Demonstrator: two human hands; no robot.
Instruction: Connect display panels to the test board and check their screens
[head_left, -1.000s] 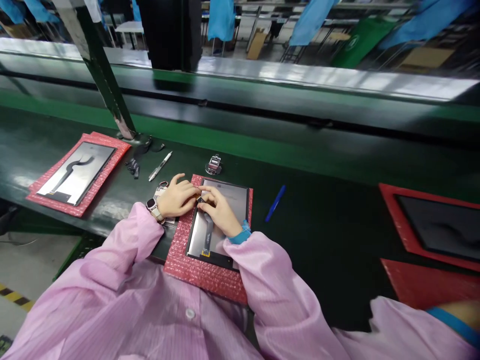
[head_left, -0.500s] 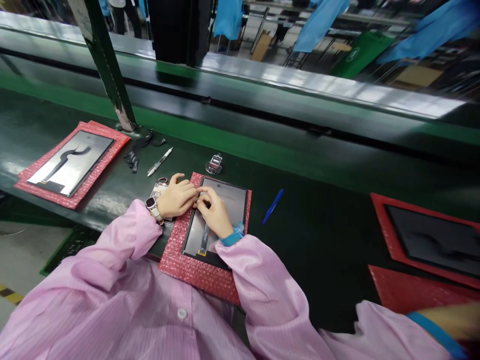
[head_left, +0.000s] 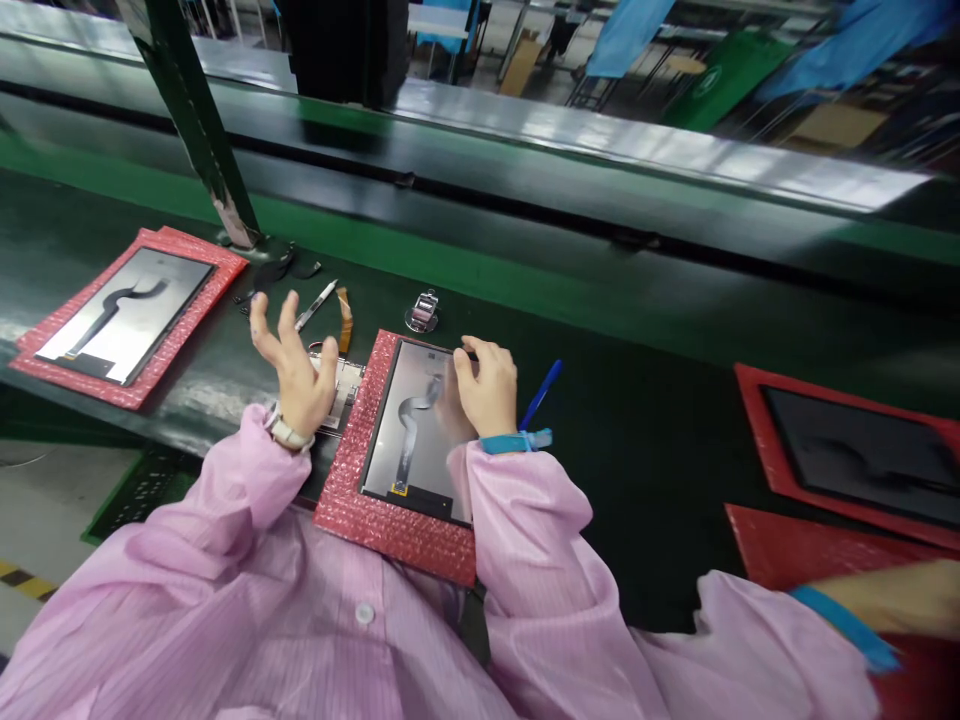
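A flat display panel (head_left: 431, 430) with a dark flex cable (head_left: 407, 440) lies on a red bubble-wrap sheet (head_left: 352, 475) at the bench's front edge. My left hand (head_left: 296, 370) is raised with its fingers spread and holds nothing, beside a small circuit board (head_left: 346, 385) left of the panel. My right hand (head_left: 487, 385) is at the panel's upper right edge, its fingers bent together and thumb alongside; whether something is between them is hidden. An orange flex strip (head_left: 345, 320) lies behind the board, next to a white pen (head_left: 316, 305).
A second panel (head_left: 124, 310) lies on red wrap at the left. Beyond are a small metal clamp (head_left: 423, 311) and a blue pen (head_left: 541, 393). At right are another panel (head_left: 862, 460) and another person's arm (head_left: 885, 600). A green post (head_left: 195, 130) stands at back left.
My hands have parted: the left moved left and opened, the right moved right across the panel. The panel's cable now shows in full, and the orange strip has come into view.
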